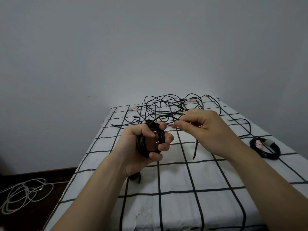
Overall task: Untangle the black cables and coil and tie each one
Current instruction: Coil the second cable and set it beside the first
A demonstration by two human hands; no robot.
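Observation:
My left hand [146, 144] grips a coil of black cable [141, 144], held above the bed with fingers curled round the loops. A strand runs from the coil up and right to my right hand [198, 127], which pinches it between thumb and fingers. A loose end [195, 150] hangs below the right hand. Behind the hands lies a tangle of black cables [170, 105] with white-and-red tags [190, 100]. A finished black coil [266, 148], tied with a grey strap, lies at the right.
The bed [183, 189] has a white sheet with a black grid and stands against a grey wall. On the dark floor at the left lies a loose white cable [21, 194]. A short black strap [135, 177] lies under my left wrist.

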